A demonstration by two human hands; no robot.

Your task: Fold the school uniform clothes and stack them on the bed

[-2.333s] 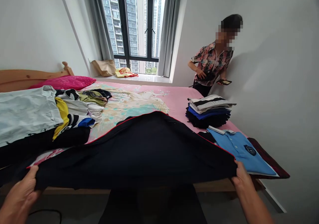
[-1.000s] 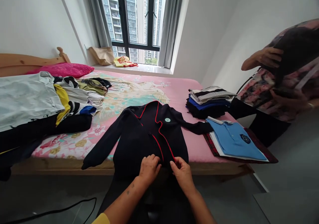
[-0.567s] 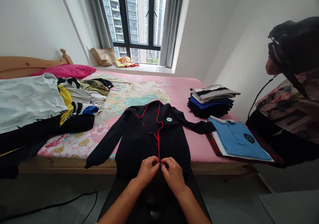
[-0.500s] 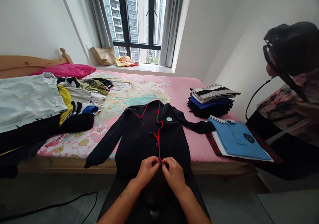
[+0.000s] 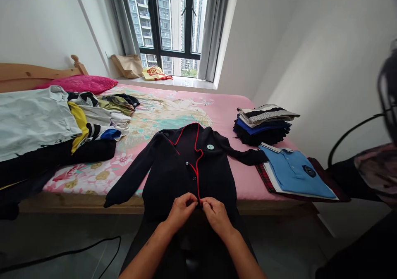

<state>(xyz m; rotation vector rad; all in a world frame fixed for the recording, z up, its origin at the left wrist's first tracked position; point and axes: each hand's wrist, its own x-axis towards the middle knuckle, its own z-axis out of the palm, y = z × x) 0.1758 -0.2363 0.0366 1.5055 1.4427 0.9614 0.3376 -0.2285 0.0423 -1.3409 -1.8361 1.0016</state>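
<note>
A dark navy cardigan (image 5: 217, 169) with red edging, buttons down the front and a round pale badge on the chest lies spread over the bed's near edge, collar away from me. Its sleeves reach out to both sides. At the bottom of its front opening, my left hand (image 5: 182, 208) pinches the cardigan's edge between thumb and fingers. Close beside it, my right hand (image 5: 215, 215) grips the red-trimmed edge in the same way. Whether a button is between my fingertips is hidden.
Folded clothes form a stack (image 5: 265, 126) on the bed's right, with a folded light blue polo shirt (image 5: 291, 169) nearer me. Loose clothes (image 5: 37, 122) heap up on the left. Another person's sleeve (image 5: 376, 171) shows at the right edge. A black cable (image 5: 62, 254) lies on the floor.
The other person has moved right, mostly out of view. My hands stay at the cardigan's lower front edge, with only a slight shift of the fingers.
</note>
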